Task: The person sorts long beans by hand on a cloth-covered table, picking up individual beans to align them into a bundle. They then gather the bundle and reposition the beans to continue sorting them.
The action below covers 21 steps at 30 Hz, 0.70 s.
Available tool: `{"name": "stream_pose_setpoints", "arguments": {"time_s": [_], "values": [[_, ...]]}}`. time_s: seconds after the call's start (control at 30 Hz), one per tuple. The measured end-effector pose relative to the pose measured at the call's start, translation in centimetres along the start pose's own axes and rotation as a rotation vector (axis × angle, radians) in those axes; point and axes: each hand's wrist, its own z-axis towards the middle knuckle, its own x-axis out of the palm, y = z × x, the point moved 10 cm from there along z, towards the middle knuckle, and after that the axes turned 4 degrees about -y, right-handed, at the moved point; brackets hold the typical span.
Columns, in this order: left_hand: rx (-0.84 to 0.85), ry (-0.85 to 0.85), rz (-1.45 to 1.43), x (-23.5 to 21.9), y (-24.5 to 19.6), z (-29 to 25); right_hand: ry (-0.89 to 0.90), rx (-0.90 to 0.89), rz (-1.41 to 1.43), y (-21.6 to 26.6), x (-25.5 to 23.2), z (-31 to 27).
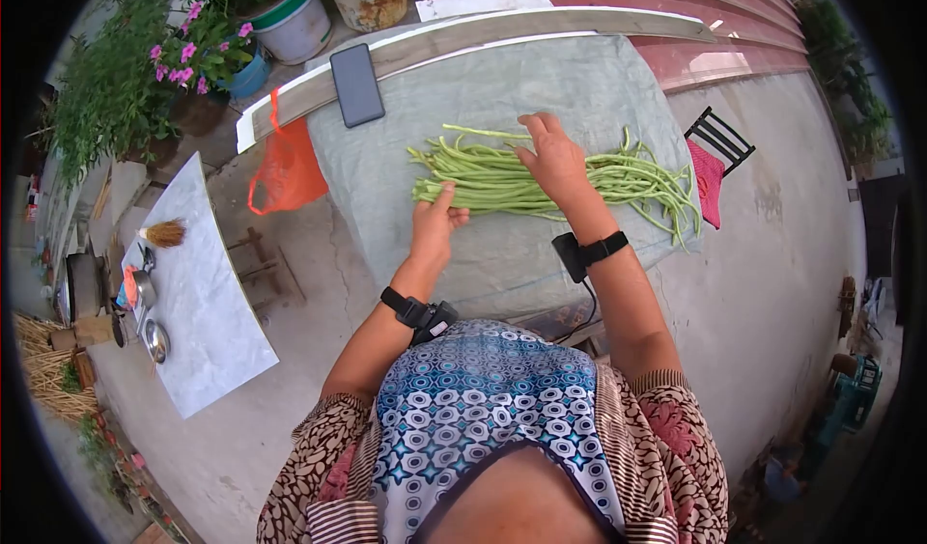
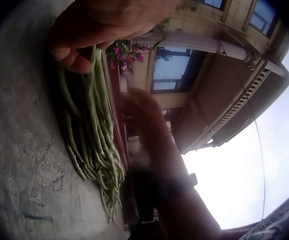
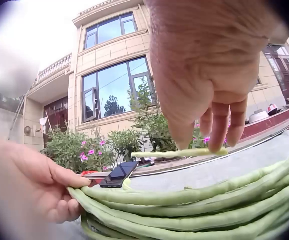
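A bundle of long green beans [image 1: 502,177] lies lengthwise across the cloth-covered table. At its left end, my left hand [image 1: 435,227] grips the bean ends, thumb on top; the right wrist view shows the thumb [image 3: 67,176] against the outermost beans. My right hand [image 1: 558,163] is over the far side of the bundle, fingers pointing down. It pinches a single long bean [image 3: 169,153], which shows raised over the table's far edge in the right wrist view. In the left wrist view, the bundle [image 2: 92,130] trails away from the left hand [image 2: 104,25].
A phone [image 1: 357,85] lies at the table's back left, beside a long plank [image 1: 463,34]. An orange plastic bag [image 1: 290,167] hangs at the left edge. Flowerpots [image 1: 290,23] stand behind. Further left is a side table [image 1: 203,303] with bowls and a brush; a stool [image 1: 719,143] is at right.
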Motion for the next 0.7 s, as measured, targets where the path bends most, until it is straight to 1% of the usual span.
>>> {"name": "stream_pose_setpoints", "arguments": {"time_s": [0.07,0.17,0.27,0.37,0.5,0.6,0.7], "values": [[0.007,0.005,-0.019,0.1,-0.1,0.0,-0.043,-0.075,0.063,1.0,0.1,-0.7],[0.002,-0.005,-0.04,-0.2,0.2,0.3,-0.072,-0.117,0.117,1.8,-0.9,-3.7],[-0.004,-0.047,-0.064,-0.5,0.4,1.0,-0.094,0.037,0.187,1.2,-2.1,-8.2],[-0.028,-0.119,-0.072,-0.8,0.3,1.5,0.107,0.174,0.189,0.0,-0.4,-13.0],[-0.023,-0.152,-0.135,-0.8,-0.6,1.8,0.177,0.246,0.181,-1.5,0.7,-17.2],[0.154,-0.194,-0.243,-2.1,-3.2,1.3,0.198,0.325,0.19,-2.6,1.2,-19.0],[0.322,-0.267,-0.188,-4.0,-4.7,0.2,0.204,0.365,0.204,-3.2,1.7,-19.8]]}}
